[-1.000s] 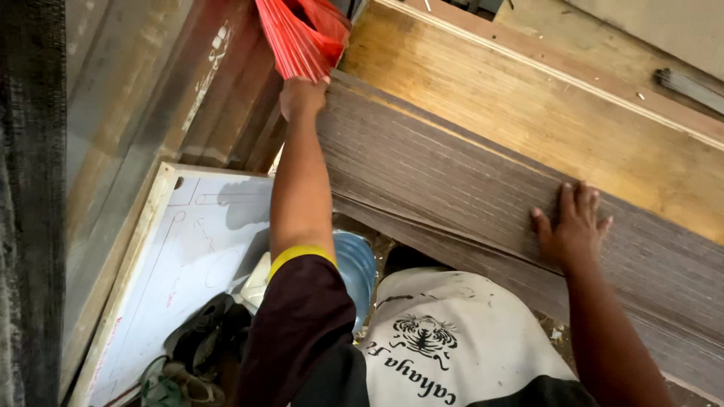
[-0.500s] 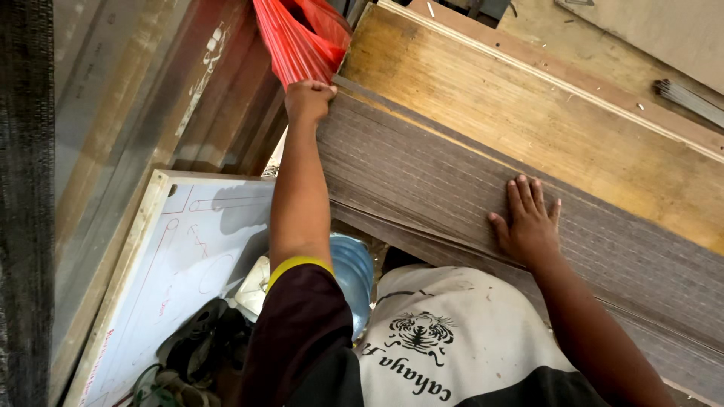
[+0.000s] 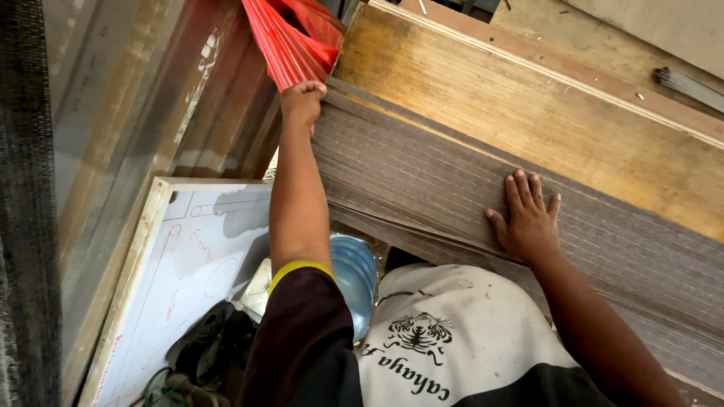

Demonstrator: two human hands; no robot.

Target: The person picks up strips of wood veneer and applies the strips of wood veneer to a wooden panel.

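Note:
A stack of thin grey-brown veneer sheets (image 3: 422, 166) lies along the front of a yellowish wooden workbench (image 3: 528, 98), its layered edge facing me. My left hand (image 3: 302, 102) reaches far out and is closed on the stack's far left corner, next to a red plastic bag (image 3: 290, 38). My right hand (image 3: 528, 218) lies flat on top of the sheets with its fingers spread, pressing near the front edge.
A white board with red line drawings (image 3: 188, 271) leans on the floor at left. A blue water bottle (image 3: 354, 275) and dark shoes (image 3: 207, 347) lie below. Metal rods (image 3: 690, 84) rest at the bench's far right. Wooden panels stand at left.
My right hand has slid left along the top of the sheets. My left hand stays on the far corner; the view has shifted slightly.

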